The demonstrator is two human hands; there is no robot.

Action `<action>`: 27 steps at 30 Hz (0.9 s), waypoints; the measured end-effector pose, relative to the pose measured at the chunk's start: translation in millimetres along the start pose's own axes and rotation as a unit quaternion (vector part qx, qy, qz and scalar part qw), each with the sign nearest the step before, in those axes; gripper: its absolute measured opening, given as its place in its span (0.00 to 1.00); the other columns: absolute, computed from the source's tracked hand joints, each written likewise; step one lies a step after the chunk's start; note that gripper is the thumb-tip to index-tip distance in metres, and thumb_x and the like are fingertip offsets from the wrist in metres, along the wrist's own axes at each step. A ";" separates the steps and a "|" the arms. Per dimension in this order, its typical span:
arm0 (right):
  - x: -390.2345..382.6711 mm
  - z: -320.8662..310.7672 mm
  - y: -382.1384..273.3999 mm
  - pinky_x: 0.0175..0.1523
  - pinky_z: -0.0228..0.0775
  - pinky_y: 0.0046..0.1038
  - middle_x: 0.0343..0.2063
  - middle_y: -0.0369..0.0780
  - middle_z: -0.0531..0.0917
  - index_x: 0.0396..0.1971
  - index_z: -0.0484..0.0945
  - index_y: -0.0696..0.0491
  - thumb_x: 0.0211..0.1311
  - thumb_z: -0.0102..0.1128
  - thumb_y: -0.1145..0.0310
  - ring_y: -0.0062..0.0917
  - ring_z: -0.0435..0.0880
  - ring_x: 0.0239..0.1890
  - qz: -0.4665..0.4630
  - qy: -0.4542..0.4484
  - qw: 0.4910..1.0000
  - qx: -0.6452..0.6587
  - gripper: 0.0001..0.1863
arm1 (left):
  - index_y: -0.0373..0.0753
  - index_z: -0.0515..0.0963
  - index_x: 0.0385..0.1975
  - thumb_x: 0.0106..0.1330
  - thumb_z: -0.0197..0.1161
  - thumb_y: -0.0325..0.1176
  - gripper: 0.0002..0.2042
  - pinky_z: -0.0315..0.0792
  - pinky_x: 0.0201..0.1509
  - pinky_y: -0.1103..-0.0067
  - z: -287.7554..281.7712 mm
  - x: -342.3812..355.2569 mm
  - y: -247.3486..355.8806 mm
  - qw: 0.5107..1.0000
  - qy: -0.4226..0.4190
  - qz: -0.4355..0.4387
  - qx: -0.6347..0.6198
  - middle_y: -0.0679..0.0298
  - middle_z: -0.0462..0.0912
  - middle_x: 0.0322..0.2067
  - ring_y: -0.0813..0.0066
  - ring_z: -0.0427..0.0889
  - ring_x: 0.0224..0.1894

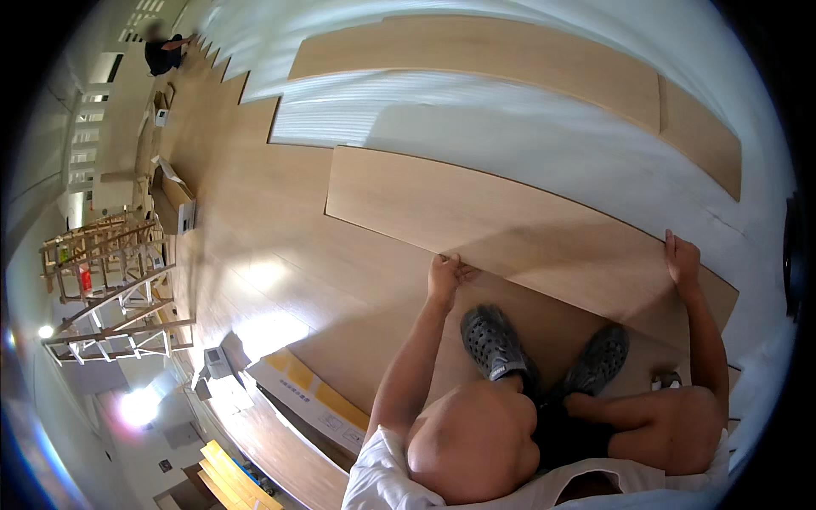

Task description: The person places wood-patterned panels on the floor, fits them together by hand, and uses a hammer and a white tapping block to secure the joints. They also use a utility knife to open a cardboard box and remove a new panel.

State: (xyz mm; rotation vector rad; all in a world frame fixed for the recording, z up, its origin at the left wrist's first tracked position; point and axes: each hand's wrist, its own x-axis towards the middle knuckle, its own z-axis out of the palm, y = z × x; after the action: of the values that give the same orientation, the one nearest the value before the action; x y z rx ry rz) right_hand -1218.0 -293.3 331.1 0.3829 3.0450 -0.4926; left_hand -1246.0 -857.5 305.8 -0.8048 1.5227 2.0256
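A long light-wood floor plank (493, 221) lies slantwise in front of me, held in both hands. My left hand (449, 276) grips its near edge with curled fingers, left of my shoes. Over by the right end, my right hand (682, 262) is closed on the far edge, with fingertips showing above it. Beneath and around the plank are laid floorboards (280, 195) and white foam underlay (510, 123). The plank's left end sits close to the stepped edge of the laid boards; I cannot tell whether they touch.
Two loose planks (510, 51) lie on the underlay farther off. Wooden trestles (119, 280) and an open cardboard box (174, 200) stand at left. A long opened carton (310, 395) is lower left. Another person (161, 53) crouches at far upper left.
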 end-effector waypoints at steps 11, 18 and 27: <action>7.7 9.3 1.4 0.28 0.66 0.40 0.13 0.49 0.75 0.16 0.77 0.59 0.77 0.49 0.55 0.40 0.71 0.15 -0.006 0.026 0.999 -0.022 0.29 | 0.28 0.66 0.49 0.79 0.47 0.34 0.13 0.82 0.55 0.62 -1.0 -0.2 6.8 0.999 0.042 0.007 -0.021 0.48 0.77 0.47 0.56 0.83 0.47; 11.4 -5.7 14.2 0.30 0.70 0.41 0.18 0.51 0.79 0.20 0.79 0.59 0.75 0.51 0.58 0.41 0.80 0.21 -0.111 0.040 0.985 -0.130 0.25 | 0.27 0.69 0.46 0.76 0.52 0.40 0.17 0.84 0.51 0.62 -25.3 5.4 -2.1 0.998 0.041 -0.030 0.043 0.46 0.80 0.42 0.50 0.86 0.41; 2.4 -5.6 -39.0 0.29 0.70 0.41 0.17 0.44 0.81 0.20 0.80 0.55 0.76 0.49 0.51 0.43 0.77 0.19 -0.159 0.023 0.987 0.004 0.28 | 0.35 0.82 0.42 0.76 0.54 0.46 0.19 0.76 0.43 0.65 -45.7 75.1 159.5 0.585 0.171 0.482 0.629 0.53 0.86 0.34 0.54 0.82 0.36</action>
State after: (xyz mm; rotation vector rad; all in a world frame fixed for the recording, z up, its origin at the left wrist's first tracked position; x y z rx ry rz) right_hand -1229.9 -326.8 348.2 -0.0979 3.1614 -0.5146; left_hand -1400.4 -942.2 352.5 0.4123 3.3331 0.5068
